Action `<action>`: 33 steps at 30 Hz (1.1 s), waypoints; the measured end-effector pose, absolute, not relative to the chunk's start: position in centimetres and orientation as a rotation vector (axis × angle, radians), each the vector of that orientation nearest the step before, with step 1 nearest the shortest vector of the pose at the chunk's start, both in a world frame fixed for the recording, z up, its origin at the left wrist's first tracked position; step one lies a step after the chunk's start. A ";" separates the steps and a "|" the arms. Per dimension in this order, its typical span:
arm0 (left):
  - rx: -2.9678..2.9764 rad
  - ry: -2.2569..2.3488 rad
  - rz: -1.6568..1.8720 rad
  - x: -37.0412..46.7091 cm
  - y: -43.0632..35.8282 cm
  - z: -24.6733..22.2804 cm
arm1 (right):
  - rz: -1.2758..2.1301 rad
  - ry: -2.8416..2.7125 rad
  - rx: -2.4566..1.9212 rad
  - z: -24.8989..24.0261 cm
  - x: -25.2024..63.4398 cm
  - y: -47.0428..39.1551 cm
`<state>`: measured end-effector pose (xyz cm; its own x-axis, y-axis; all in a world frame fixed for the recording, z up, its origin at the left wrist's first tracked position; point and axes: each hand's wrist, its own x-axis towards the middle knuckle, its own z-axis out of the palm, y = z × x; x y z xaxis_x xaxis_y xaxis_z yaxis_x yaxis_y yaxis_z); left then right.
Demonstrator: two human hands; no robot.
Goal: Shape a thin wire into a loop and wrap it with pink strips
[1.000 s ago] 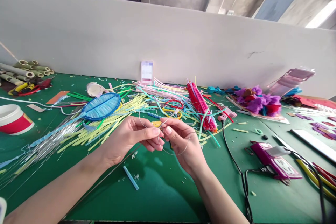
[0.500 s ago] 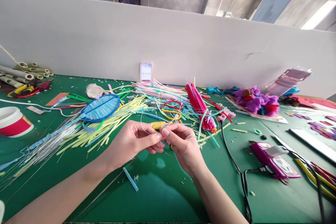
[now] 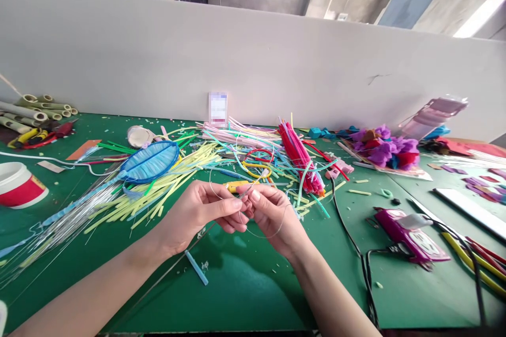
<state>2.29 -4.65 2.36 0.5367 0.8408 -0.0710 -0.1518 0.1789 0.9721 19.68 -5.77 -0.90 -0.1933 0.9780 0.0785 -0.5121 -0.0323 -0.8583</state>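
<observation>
Both hands meet above the middle of the green table point(image 3: 245, 295). My left hand point(image 3: 207, 208) pinches a thin wire point(image 3: 259, 236) between thumb and fingers. Close against it, my right hand point(image 3: 272, 213) has its thumb and fingers closed on the same wire. The wire curves in loops around the fingertips, and one long end runs down to the lower left. Just behind the fingers lies a yellow-handled tool point(image 3: 233, 186), partly hidden. Yellow-green strips point(image 3: 174, 179) and a blue leaf-shaped piece point(image 3: 152, 162) lie to the left.
A red and white cup point(image 3: 19, 185) stands at the far left. Pink and red stems point(image 3: 298, 160) lie behind my right hand. A purple power strip point(image 3: 411, 234) with black cables is on the right. A pale partition point(image 3: 245, 63) rises behind the table.
The wire loop near my right hand looks wider and lower. My right thumb has shifted slightly to the right. The view has moved slightly.
</observation>
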 end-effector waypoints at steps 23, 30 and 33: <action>0.853 0.453 0.527 2.9 -4.9 1.2 | 1.591 -1.124 -0.386 -1.2 19.4 -6.5; 1.044 0.635 0.785 2.6 -4.5 1.9 | 1.580 -0.985 -0.634 -1.3 19.3 -6.0; 1.045 0.739 0.969 2.6 -4.1 1.8 | 1.550 -0.939 -0.739 -1.5 19.2 -5.7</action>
<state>2.55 -4.13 1.76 0.4040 0.9132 -0.0534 -0.2934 0.1846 0.9380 19.15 -5.73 -1.46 -0.1811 0.9829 0.0325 -0.4839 -0.0602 -0.8731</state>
